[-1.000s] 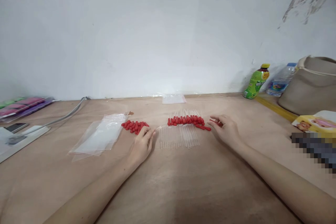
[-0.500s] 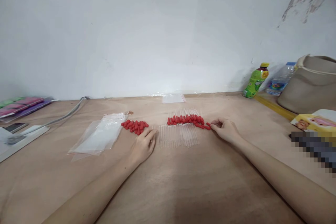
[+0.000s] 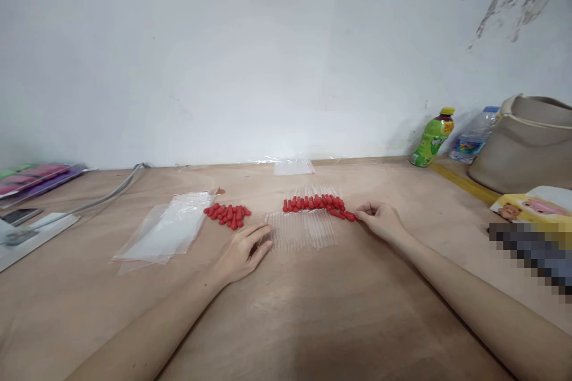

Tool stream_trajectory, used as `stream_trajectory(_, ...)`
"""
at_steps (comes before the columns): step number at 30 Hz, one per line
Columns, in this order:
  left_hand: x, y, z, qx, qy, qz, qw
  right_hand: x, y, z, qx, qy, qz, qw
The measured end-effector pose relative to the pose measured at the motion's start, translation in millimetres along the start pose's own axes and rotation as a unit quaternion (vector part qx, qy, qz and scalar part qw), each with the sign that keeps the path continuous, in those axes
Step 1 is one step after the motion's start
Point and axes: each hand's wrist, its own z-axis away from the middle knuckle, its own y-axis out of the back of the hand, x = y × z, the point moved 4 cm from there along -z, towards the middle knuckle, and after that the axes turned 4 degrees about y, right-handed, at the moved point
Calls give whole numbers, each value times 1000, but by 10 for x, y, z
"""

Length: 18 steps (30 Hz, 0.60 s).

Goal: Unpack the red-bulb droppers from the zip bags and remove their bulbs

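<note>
Clear thin dropper tubes [image 3: 299, 231] lie side by side in a row on the table, with red rubber dropper bulbs [image 3: 308, 203] lined up across their upper part. At the left end of the row rests my left hand [image 3: 243, 253], its fingers bent and thumb apart, the tips by the outermost tubes. Whether it touches them I cannot tell. My right hand [image 3: 382, 223] is closed in a pinch at a red dropper bulb [image 3: 350, 216] at the row's right end. A loose pile of red bulbs [image 3: 227, 214] lies beyond my left hand.
Clear plastic bags [image 3: 172, 229] lie left of the pile, and another bag [image 3: 292, 167] lies by the wall. A cable [image 3: 102, 199] and a phone [image 3: 20, 216] are at far left. At right stand a green bottle [image 3: 432, 140], a water bottle [image 3: 471, 140] and a beige bin [image 3: 522, 149].
My left hand has shifted slightly toward me and its thumb has moved away from the fingers. My right hand stays pinched at the row's right end, where the red bulb has turned slightly.
</note>
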Motion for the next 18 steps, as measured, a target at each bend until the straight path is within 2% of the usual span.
stream_trajectory(4,6,12,7,0,7,-6,1000,-10,9,4,8,11,-11,1000)
stream_trajectory(9,-16,-2,6,4,14,-11,1000,-57,-7,23,-18,51,-11,998)
stream_trajectory(18,-48,-34,12,-11,30,-13,999,37,7,-43,27,46,11,999)
